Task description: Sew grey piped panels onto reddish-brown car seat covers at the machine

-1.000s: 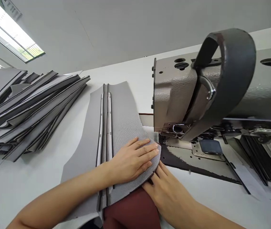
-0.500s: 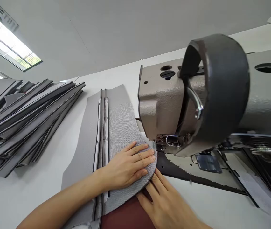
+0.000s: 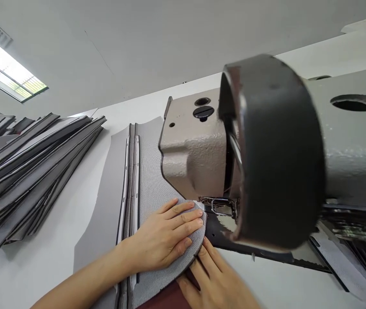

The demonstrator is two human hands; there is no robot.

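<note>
A grey woven fabric panel (image 3: 152, 171) with a dark edge lies on the table, its rounded end beside the sewing machine's (image 3: 199, 159) needle area. Across the top of that rounded end, my left hand (image 3: 166, 236) is laid flat with fingers stretched out. My right hand (image 3: 215, 274) is at the curved lower edge, its fingers apart and their tips touching the rim; the tips are partly hidden there. Two dark seam strips with pale slotted bands (image 3: 135, 184) run lengthwise along the panel. The needle and presser foot are hidden behind the machine's black curved guard (image 3: 282, 154).
A pile of similar grey panels (image 3: 38, 171) is stacked on the white table (image 3: 57, 240) at the left. More dark-edged pieces (image 3: 340, 262) lie to the right beyond the machine bed. Dark red cloth (image 3: 166, 298) shows below the panel, and a grey wall stands behind.
The view has shifted closer to the machine, whose head and guard now appear larger and further left. Both hands keep nearly the same places on the panel.
</note>
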